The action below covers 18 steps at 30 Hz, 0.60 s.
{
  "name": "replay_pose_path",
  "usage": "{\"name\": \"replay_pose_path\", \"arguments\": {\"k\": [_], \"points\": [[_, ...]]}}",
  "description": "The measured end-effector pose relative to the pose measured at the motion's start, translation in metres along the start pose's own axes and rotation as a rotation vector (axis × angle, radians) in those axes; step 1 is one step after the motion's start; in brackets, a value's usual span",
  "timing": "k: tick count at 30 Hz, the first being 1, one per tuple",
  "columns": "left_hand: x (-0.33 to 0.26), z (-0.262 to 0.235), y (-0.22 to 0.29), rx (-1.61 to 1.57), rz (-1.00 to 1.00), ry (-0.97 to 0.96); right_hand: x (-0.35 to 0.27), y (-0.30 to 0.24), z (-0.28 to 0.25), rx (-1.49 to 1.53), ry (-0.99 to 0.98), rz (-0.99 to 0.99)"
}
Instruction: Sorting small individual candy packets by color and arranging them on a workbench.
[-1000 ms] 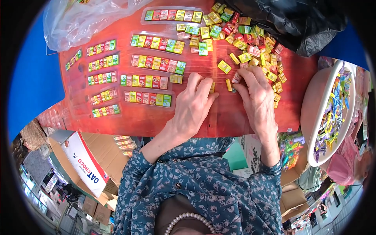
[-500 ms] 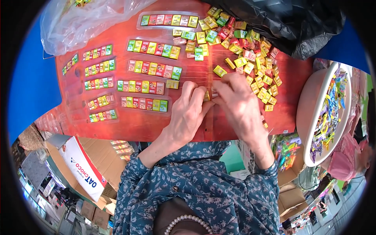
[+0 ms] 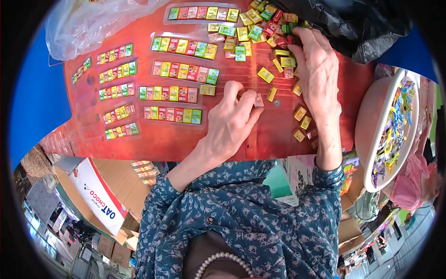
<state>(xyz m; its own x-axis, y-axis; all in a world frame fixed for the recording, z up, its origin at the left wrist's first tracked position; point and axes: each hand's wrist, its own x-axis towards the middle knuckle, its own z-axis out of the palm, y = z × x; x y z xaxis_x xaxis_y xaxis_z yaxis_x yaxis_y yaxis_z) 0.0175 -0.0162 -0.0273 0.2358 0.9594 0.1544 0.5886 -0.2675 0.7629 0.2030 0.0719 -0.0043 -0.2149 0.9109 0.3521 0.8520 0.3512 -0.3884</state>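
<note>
Right hand (image 3: 319, 76) now away from left hand (image 3: 226, 122), among small boxes (image 3: 288, 62)

furniture: red table (image 3: 274, 137) | sides: blue surfaces (image 3: 42, 107), left and right | floor (image 3: 420, 228): pale grey, lower right | light: bright

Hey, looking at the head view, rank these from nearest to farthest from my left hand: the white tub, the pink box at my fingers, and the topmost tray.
From your left hand:
1. Pink box: right at its fingers.
2. Topmost tray: ahead, slightly left.
3. White tub: far over to the right.
</note>
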Motion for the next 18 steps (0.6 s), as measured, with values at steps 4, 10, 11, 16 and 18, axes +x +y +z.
{"name": "replay_pose_path", "arguments": {"k": [4,10,11,16,18], "points": [[-0.001,-0.004,-0.003,0.036,0.086,-0.014,0.005,-0.003,0.002,-0.012,0.015,-0.016],[-0.001,-0.005,-0.003,0.035,0.102,-0.032,-0.004,-0.014,-0.013,0.100,0.094,0.050],[-0.002,-0.006,-0.002,0.044,0.091,-0.035,-0.009,-0.025,-0.023,0.209,-0.005,0.183],[-0.003,-0.008,-0.001,0.020,0.068,-0.042,-0.051,-0.061,-0.020,0.555,-0.186,0.324],[-0.004,-0.009,0.000,0.007,0.055,-0.047,-0.057,-0.068,-0.007,0.410,-0.185,0.251]]}}
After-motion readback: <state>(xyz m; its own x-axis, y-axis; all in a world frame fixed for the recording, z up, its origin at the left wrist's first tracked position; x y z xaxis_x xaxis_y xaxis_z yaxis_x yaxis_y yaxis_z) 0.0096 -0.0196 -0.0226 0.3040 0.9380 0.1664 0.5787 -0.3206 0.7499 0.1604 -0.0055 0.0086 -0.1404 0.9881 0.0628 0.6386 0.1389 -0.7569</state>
